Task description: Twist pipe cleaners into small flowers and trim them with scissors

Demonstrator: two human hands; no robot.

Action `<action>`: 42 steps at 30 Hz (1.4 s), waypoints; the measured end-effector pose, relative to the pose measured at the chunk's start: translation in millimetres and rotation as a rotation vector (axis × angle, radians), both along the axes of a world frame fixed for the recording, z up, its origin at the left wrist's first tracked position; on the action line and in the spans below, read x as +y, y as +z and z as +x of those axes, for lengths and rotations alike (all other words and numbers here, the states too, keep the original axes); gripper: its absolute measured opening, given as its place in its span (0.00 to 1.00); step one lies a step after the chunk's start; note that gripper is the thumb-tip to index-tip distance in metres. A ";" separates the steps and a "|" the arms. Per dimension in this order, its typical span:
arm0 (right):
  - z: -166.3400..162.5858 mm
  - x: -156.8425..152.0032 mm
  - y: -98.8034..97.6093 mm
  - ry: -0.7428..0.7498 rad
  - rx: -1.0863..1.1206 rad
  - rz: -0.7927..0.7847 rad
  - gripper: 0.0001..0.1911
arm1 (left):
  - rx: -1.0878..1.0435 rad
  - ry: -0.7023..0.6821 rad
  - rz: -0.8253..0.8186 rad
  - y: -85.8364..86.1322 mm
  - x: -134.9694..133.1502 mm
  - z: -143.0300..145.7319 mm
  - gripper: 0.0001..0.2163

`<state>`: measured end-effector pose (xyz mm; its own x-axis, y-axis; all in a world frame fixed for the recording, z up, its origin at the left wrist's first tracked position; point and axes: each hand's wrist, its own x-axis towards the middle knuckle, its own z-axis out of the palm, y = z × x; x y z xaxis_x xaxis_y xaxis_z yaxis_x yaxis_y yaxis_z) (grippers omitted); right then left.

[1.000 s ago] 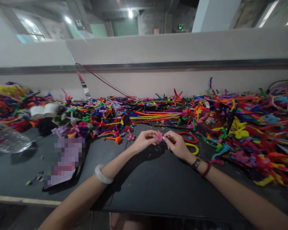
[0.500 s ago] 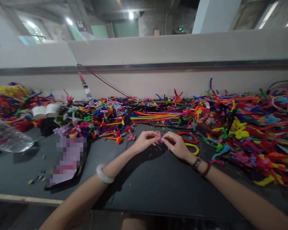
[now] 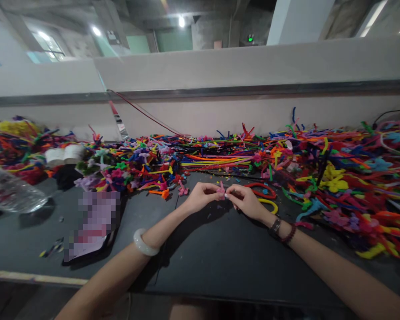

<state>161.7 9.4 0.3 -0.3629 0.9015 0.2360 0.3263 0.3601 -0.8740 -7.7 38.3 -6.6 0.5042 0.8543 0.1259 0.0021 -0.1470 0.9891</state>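
- The pink fuzzy piece (image 3: 221, 191) is between the two hands, held just above the dark bench (image 3: 220, 253), straight ahead of the person.
- The left hand (image 3: 202, 196) grasps it between thumb and fingers from the left; the right hand (image 3: 246, 202) pinches at its right edge. Neither is nearer, as both touch it.
- Its long axis is hard to judge (fingertips cover much of the body), but a short stalk points up and away from the person, across the line joining the hands.
- Just beyond the right hand lie a red loop (image 3: 274, 192) and a yellow loop (image 3: 274, 207); a second pink piece (image 3: 183, 190) rests to the left of the left hand.
- Farther back, a row of straight fuzzy stems (image 3: 216, 161) lies crosswise.
- No writing or brand can be read: the clear bottle (image 3: 18, 195) is blurred, the flat slab (image 3: 94, 224) is pixelated, and the green lit sign (image 3: 250, 38) is too small.
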 end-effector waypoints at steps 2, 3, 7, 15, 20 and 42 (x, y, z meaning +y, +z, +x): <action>1.1 -0.2 0.1 0.022 0.010 -0.020 0.09 | 0.018 -0.011 -0.008 1.4 -0.9 -0.1 0.13; 1.8 -0.1 0.3 0.034 0.017 -0.030 0.08 | 0.026 -0.014 -0.014 2.1 -1.4 -0.2 0.12; 4.1 1.2 1.6 0.081 0.052 -0.078 0.09 | 0.014 -0.027 -0.032 2.6 -2.1 -0.4 0.11; 2.0 2.3 4.8 -0.016 0.074 -0.126 0.10 | -0.137 0.056 -0.093 -0.1 -2.4 1.7 0.10; 1.2 1.6 4.2 -0.034 0.056 -0.126 0.10 | -0.165 0.063 -0.149 1.2 -4.2 3.0 0.10; 3.0 3.6 0.4 -0.007 0.071 -0.071 0.11 | -0.054 0.057 -0.103 0.3 -1.1 2.2 0.10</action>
